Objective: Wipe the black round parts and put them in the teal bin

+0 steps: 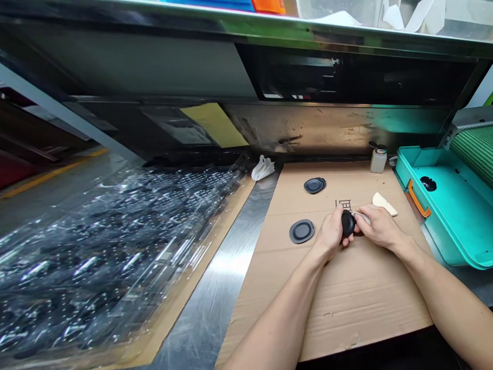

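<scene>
My left hand [332,229] is closed round a small black round part [348,224], its smooth face turned toward the right. Pinched in my right hand [379,226] is a small piece of white cloth [363,218], pressed against the part's edge. Both hands are over the cardboard sheet [358,288]. To their left lies a dark grey oval part [302,231] with a raised ring, and farther back a similar dark part [315,185]. A cream half-round pad [384,204] sits just beyond my right hand.
A white pump bottle [378,159] stands at the cardboard's back right. On the right is a teal bin [442,241] with an orange latch, holding a black round piece [428,183]. Clear plastic trays [96,252] spread across the left. A white crumpled cloth [263,168] lies behind.
</scene>
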### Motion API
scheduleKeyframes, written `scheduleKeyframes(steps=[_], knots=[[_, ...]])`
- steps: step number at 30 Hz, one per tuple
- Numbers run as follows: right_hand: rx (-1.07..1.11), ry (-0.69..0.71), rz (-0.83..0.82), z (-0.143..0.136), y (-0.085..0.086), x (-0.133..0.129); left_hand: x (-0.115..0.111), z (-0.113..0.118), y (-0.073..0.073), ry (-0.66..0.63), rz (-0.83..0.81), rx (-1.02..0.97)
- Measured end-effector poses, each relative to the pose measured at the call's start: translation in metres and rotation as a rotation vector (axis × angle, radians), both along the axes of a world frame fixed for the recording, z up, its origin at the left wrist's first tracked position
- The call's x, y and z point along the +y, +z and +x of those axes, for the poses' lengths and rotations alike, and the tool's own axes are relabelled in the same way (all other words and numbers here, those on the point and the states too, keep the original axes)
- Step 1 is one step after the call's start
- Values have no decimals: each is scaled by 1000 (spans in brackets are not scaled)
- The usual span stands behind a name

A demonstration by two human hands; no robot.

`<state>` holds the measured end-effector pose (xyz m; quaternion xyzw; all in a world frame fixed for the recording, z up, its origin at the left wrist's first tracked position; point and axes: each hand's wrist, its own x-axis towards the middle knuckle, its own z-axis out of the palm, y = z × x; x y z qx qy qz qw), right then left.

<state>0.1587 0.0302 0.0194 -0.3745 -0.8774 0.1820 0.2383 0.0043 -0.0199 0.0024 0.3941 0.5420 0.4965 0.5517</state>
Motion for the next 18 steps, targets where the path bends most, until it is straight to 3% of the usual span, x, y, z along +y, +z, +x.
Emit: scheduleKeyframes(steps=[6, 18], knots=[[-10, -51, -3, -2, 3, -2, -2, 4, 0, -5, 23, 177], [-108, -128, -113, 1, 14, -4, -5, 8, 2, -6, 36, 223]])
